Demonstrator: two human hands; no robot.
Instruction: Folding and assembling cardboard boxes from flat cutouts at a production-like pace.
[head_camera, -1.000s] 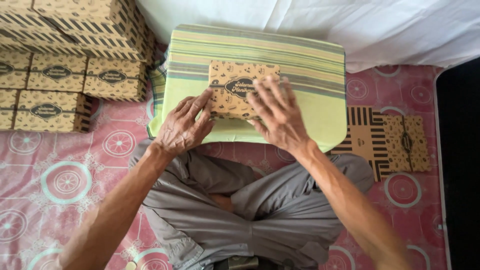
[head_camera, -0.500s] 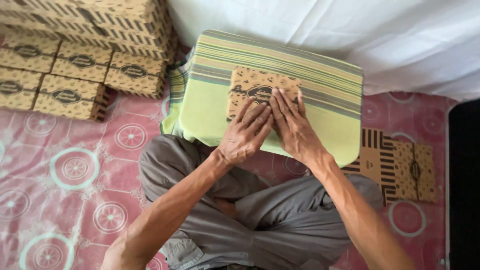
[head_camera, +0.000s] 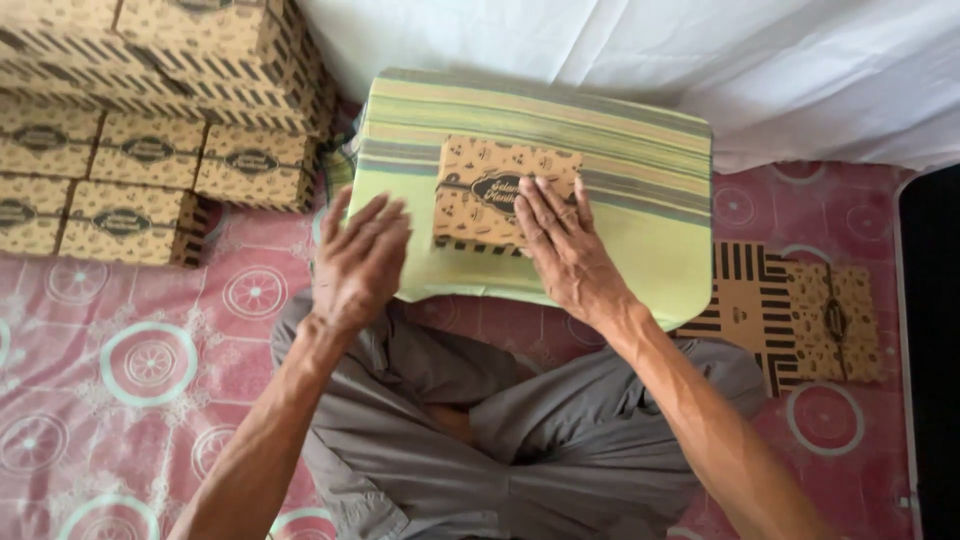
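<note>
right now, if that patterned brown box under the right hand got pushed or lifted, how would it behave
The patterned box looks like thin folded cardboard, so probably light and fairly stiff, though it may dent under pressure. It lies flat under the right hand on a soft striped cushion, so it would likely slide rather than tip or roll.

A small flat brown patterned cardboard box (head_camera: 495, 190) with a dark oval label lies closed and level under the fingers of the right hand (head_camera: 562, 245), which rests flat on it. The open left hand (head_camera: 358, 262) is just beside its left edge, apart.
</note>
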